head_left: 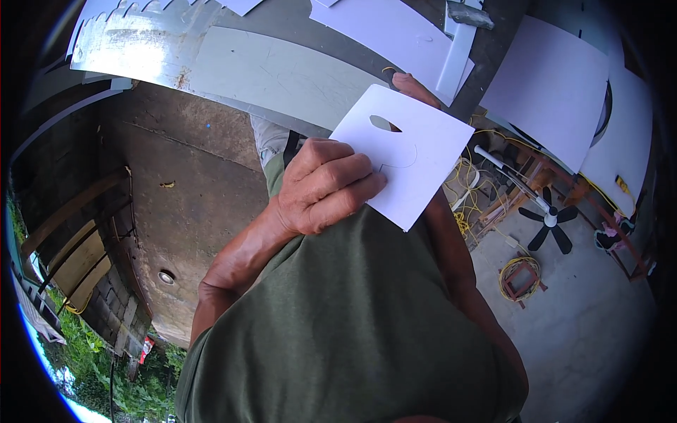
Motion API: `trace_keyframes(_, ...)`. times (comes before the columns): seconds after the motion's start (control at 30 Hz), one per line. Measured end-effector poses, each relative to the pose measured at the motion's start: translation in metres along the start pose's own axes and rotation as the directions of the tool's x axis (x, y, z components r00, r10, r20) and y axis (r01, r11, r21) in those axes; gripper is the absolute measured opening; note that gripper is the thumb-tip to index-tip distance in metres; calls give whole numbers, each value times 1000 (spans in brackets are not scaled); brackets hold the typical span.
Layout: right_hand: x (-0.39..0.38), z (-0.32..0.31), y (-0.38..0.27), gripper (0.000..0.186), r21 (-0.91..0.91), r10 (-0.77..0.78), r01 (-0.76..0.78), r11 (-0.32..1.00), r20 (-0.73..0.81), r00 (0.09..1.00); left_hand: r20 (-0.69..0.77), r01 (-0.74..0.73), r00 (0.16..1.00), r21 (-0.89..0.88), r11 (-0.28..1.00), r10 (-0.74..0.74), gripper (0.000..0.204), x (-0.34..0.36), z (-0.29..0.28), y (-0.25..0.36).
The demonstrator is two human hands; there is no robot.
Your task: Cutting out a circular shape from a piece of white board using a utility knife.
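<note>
My left hand [326, 185] is closed over the left edge of a white sheet [430, 158], its fingertips lying on top and its thumb hidden. The sheet is four-sided with a rounded corner, held tilted in front of my green shirt. An oval hole [385, 124] opens near its upper part, and a thin curved line runs below that, ending at a short dark mark by my fingertips. Most of my right hand [416, 88] is behind the sheet. Only a finger or thumb shows past the far edge, beside a small thin curved yellowish thing I cannot make out.
Beyond the sheet is a table with a long grey metal sheet [282, 70], white sheets [384, 32] and a grey block [471, 15]. More white sheets [546, 88] lie at the right. On the floor are a black-bladed fan [550, 220], coiled yellow cord [520, 278] and loose cables [462, 190].
</note>
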State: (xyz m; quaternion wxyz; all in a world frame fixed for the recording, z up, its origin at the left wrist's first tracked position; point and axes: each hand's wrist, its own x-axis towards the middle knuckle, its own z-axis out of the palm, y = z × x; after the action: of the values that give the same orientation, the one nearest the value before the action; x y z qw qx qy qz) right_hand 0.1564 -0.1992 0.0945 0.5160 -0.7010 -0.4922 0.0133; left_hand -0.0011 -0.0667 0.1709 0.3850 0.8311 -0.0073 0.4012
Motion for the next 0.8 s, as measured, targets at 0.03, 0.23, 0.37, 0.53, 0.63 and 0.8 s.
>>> trace_keyframes(0.03, -1, 2, 4, 35, -39, -31, 31, 999, 5, 1000, -1, 2, 1000, 1, 1000, -2, 36, 0, 0, 2)
trace_keyframes(0.23, 8, -8, -29, 40, -19, 90, -89, 996, 29, 996, -20, 104, 994, 39, 994, -103, 39, -3, -2, 6)
trace_keyframes(0.37, -3, 1, -5, 39, 4, -94, 94, 996, -45, 995, -6, 80, 997, 46, 996, -80, 41, -5, -6, 5)
trace_keyframes(0.53, 1, -3, -33, 33, 23, 149, -149, 989, -17, 989, -36, 15, 999, 113, 994, -11, 41, -4, -2, 0)
trace_keyframes(0.63, -12, -3, -33, 36, 282, 467, -463, 840, 59, 883, 7, 41, 999, 129, 991, -42, 41, -2, 0, -4)
trace_keyframes(0.8, 6, -5, -34, 22, -160, 271, -239, 958, 220, 937, -10, 470, 880, -128, 874, -475, 35, 1, 9, -18)
